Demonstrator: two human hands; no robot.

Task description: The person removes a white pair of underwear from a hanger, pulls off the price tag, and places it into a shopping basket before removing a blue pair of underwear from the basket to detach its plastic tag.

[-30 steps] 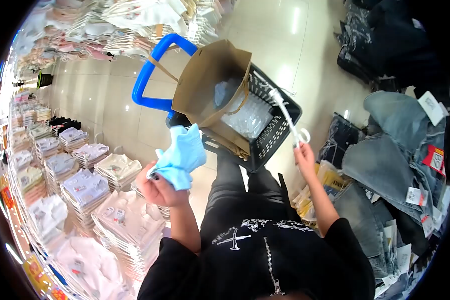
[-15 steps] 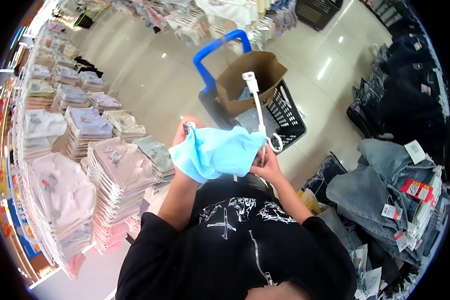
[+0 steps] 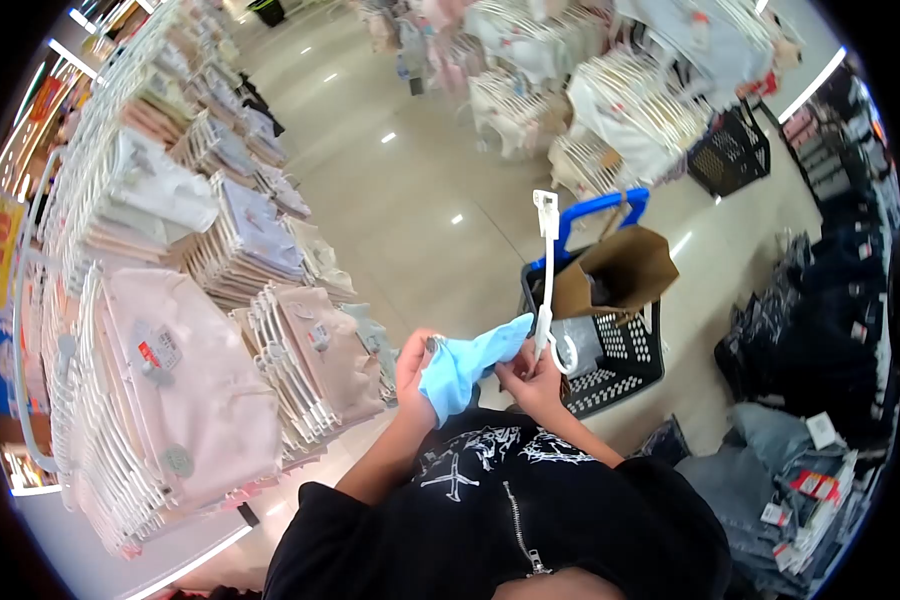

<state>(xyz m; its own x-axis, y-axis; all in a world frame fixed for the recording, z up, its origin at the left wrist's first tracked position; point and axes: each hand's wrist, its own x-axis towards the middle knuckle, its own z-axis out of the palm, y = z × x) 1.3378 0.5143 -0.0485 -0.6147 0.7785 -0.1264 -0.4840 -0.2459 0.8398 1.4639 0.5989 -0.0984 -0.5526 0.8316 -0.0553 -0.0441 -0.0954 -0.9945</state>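
A light blue cloth garment (image 3: 467, 368) hangs bunched between both hands in front of the chest. My left hand (image 3: 416, 368) is closed on its left end, with something small and dark at the fingertips. At the garment's right end my right hand (image 3: 532, 382) has its fingers closed around a white clip hanger (image 3: 547, 270). The hanger stands upright, its clip end at the top and its hook beside the hand. How much of the cloth the right fingers also pinch is hidden.
Racks of pale garments (image 3: 195, 370) line the left side. A black basket (image 3: 620, 365) with a blue handle holds a brown paper bag (image 3: 620, 270) just beyond the right hand. Jeans (image 3: 745, 480) lie at the lower right. More clothes racks (image 3: 620, 110) and another black basket (image 3: 732, 150) stand farther back.
The view has turned, so the racks and basket appear shifted. The blue garment is now narrower and more bunched, and the hands are closer together.
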